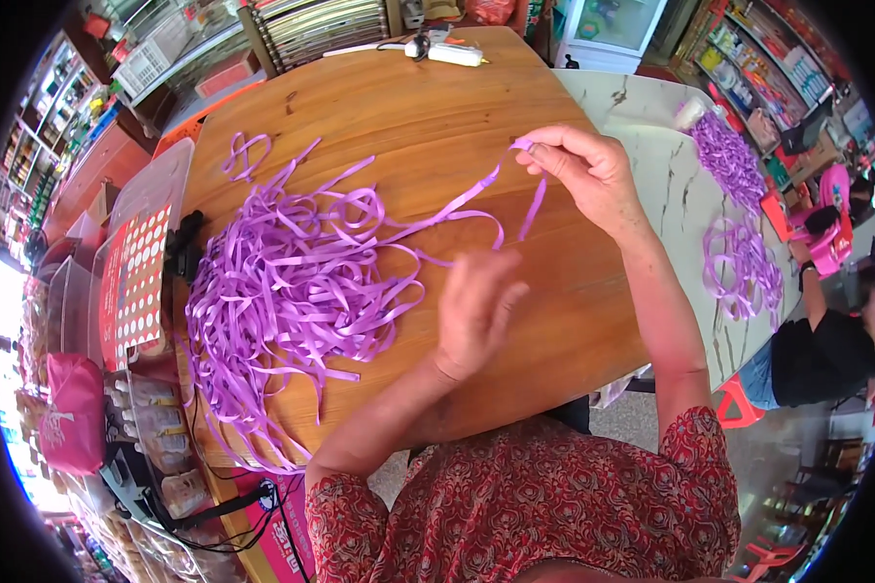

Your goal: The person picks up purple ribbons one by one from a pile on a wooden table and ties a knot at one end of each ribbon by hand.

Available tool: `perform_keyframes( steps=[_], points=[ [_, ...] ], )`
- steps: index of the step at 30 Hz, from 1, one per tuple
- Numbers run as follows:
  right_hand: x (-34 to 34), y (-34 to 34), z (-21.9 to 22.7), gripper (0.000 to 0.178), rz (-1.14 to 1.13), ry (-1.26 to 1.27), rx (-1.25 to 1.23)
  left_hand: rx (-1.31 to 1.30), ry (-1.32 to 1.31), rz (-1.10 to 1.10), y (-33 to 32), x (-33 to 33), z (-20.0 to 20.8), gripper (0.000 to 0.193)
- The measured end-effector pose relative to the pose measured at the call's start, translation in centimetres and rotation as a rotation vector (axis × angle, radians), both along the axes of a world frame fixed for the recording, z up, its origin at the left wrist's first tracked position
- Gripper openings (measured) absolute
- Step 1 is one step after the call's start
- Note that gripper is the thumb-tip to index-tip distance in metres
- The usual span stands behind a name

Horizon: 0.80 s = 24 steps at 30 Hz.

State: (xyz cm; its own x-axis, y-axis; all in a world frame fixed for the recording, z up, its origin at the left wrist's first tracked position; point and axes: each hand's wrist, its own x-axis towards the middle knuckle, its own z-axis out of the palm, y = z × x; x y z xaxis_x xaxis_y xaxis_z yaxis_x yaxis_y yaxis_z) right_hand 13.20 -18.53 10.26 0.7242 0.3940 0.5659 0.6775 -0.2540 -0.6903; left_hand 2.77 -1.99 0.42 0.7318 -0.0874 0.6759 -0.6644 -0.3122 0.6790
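Observation:
My right hand (588,175) is raised over the right side of the wooden table, thumb and fingertips pinched on a purple ribbon (476,185). A short end of that ribbon hangs below the fingers, while the rest runs left toward a large tangled heap of purple ribbons (292,272). Lower and nearer to me, my left hand (476,316) is blurred by motion. Its thumb stands apart from the fingers, and no ribbon shows in it. It hovers just right of the heap.
The wooden table (408,97) bears a white power strip (454,53) at its far edge. On the marbled table (642,155) at the right lie more purple ribbons (729,160). Clear plastic bins (151,194) line the left edge. A person in black (831,350) sits at the far right.

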Motion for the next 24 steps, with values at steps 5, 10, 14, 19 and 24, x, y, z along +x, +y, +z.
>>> perform_keyframes(
  steps=[5,10,14,19,24],
  points=[
    [-2.0,-1.7,1.5,0.013,0.167,0.417,0.231,-0.023,-0.092,0.236,0.0,2.6,4.9,0.051],
    [-2.7,-2.3,0.9,0.014,0.175,0.402,0.174,-0.48,0.302,-0.38,-1.0,4.2,5.3,0.022],
    [-2.0,-4.1,0.3,0.015,0.177,0.502,0.214,-0.405,0.461,-0.414,-0.7,4.0,4.6,0.016],
    [-2.5,-6.9,-0.7,0.017,0.126,0.629,0.181,-0.374,0.658,-0.264,-0.9,3.9,5.1,0.009],
    [-2.4,-9.0,-2.5,0.021,0.128,0.667,0.072,0.131,0.074,0.022,4.4,4.3,3.4,0.006]
  ],
)
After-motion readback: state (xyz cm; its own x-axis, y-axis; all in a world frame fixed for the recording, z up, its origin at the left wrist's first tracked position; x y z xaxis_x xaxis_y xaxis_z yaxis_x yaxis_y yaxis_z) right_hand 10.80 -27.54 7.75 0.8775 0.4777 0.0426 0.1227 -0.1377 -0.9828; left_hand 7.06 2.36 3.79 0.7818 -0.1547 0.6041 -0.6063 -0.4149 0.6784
